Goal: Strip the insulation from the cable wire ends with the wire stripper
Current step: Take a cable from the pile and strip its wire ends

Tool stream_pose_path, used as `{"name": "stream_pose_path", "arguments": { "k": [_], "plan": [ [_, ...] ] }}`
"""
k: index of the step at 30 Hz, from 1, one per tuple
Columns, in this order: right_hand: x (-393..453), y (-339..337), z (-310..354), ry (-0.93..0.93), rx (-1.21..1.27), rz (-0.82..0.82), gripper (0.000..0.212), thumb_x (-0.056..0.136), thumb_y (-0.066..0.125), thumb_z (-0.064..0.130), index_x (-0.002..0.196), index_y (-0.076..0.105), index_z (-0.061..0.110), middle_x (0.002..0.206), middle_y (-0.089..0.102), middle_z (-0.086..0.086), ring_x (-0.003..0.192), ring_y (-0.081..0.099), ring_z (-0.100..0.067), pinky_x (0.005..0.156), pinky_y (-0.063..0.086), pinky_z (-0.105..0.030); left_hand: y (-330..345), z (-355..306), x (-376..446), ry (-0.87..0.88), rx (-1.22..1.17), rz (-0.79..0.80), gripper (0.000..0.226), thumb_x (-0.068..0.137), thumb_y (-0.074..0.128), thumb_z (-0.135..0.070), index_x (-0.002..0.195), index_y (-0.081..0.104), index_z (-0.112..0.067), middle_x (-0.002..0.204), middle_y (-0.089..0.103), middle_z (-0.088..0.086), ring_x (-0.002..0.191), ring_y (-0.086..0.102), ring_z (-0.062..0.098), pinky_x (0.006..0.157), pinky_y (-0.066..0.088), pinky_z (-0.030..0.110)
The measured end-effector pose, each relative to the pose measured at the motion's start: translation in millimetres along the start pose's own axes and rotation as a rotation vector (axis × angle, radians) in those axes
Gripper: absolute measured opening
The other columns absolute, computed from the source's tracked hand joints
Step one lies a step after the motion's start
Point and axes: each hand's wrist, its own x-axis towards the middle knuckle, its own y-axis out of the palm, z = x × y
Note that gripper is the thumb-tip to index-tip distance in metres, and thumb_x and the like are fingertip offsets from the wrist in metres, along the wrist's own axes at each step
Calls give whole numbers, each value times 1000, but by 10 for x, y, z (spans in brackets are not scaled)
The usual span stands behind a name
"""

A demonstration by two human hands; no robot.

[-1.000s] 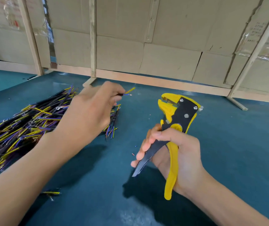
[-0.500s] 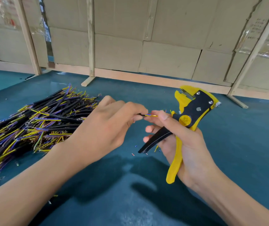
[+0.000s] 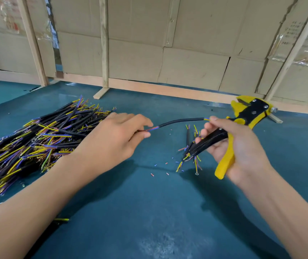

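Here, the black cable [image 3: 179, 122] spans left–right, its ends pinched by the left hand [image 3: 115, 139] and by the right hand [image 3: 237, 146], which also grips the yellow wire stripper [image 3: 250, 113].

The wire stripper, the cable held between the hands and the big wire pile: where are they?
wire stripper [image 3: 252, 111], head view, black head plate.
cable [image 3: 179, 121], head view, black sheath.
wire pile [image 3: 37, 139], head view, middle of heap.

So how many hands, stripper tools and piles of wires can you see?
Hands: 2, left hand and right hand
Wire stripper: 1
Wire piles: 2, big pile and small pile
Cable held between the hands: 1
Total: 6
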Motion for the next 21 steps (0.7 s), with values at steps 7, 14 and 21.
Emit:
{"name": "stream_pose_path", "arguments": {
  "k": [7,14,21],
  "plan": [
    [224,-311,120,291,-33,41,25,88,70,22,99,68,0,88,75,-12,60,67,-18,62,61,-37,272,-276,-48,-360,-290,42,11,89,74,-18,99,72,-22,64,64,-11,63,55,4,63,38,8],
    [265,-354,105,255,179,29,26,89,69,19,104,66,-2,88,73,-13,59,62,-17,66,60,-35,607,-421,182,-454,-234,132,7,92,64,-18,95,61,-24,62,64,-11,64,57,14,72,49,32],
    [218,-357,107,244,120,45,19,91,67,21,95,68,2,79,67,-10,59,62,-20,65,60,-35,627,-542,333,-221,276,379,48,100,32,-61,107,60,-23,93,67,-1,97,59,25,85,48,38]
  ]
}}
